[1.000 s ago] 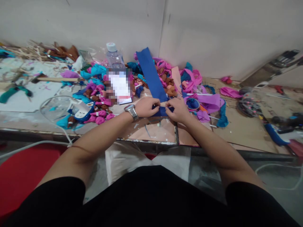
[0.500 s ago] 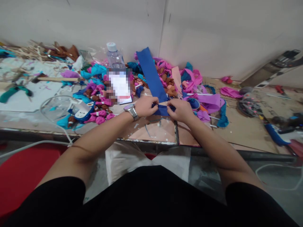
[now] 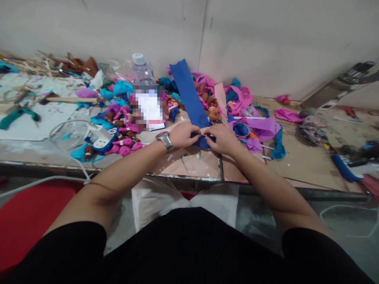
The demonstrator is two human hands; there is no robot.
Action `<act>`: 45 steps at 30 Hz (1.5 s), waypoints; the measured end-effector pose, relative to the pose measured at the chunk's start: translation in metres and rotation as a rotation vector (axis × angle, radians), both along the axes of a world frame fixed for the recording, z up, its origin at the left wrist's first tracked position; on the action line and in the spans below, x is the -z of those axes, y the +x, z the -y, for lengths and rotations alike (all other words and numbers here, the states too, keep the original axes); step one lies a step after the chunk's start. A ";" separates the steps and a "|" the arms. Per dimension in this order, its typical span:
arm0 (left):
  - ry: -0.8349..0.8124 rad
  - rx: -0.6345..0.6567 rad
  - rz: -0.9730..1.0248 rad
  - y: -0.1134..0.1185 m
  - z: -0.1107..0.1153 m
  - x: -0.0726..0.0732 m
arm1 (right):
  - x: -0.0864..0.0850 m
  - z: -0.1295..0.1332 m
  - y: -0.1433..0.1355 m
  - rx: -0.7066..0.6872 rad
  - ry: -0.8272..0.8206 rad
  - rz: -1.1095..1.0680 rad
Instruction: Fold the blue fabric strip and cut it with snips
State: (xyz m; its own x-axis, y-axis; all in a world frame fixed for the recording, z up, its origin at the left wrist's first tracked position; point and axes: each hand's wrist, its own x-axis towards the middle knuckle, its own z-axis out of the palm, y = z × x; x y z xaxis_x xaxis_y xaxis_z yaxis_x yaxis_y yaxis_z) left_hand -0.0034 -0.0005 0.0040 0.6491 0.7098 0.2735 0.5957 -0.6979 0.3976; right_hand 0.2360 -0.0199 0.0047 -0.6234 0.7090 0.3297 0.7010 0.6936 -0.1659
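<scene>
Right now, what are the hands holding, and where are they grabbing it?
Both hands hold the blue strip at its near, folded end: the left hand pinches one side, the right hand the other.

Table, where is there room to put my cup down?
Bare table lies right of the right hand, between the teal strip and the near edge. Behind both hands, around the blue strip and bottle, pink and teal scraps crowd everything.

Water bottle point(image 3: 142, 70), pink scraps point(image 3: 237, 96) (crumpled), hammer point(image 3: 66, 99), white cable point(image 3: 35, 182)
</scene>
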 end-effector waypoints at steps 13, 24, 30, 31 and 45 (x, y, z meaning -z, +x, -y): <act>-0.137 0.054 0.058 -0.001 0.000 -0.004 | 0.001 0.001 -0.003 -0.028 -0.020 -0.052; -0.236 0.031 0.119 0.001 0.002 -0.005 | 0.000 0.001 -0.006 -0.014 -0.032 -0.109; -0.318 0.029 0.163 0.001 -0.003 -0.002 | 0.001 0.001 -0.006 -0.001 0.007 -0.116; -0.337 0.028 0.172 0.001 -0.004 -0.001 | 0.001 0.001 -0.006 -0.003 0.020 -0.120; -0.610 -0.046 0.313 0.000 -0.012 0.000 | 0.005 0.000 -0.005 -0.050 0.058 -0.155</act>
State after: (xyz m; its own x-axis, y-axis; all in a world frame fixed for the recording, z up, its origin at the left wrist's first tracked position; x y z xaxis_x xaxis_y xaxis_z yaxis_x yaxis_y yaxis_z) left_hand -0.0039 0.0118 0.0037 0.5703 0.8213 -0.0144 0.4123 -0.2710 0.8698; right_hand 0.2312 -0.0199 0.0000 -0.5961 0.6551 0.4643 0.6343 0.7387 -0.2278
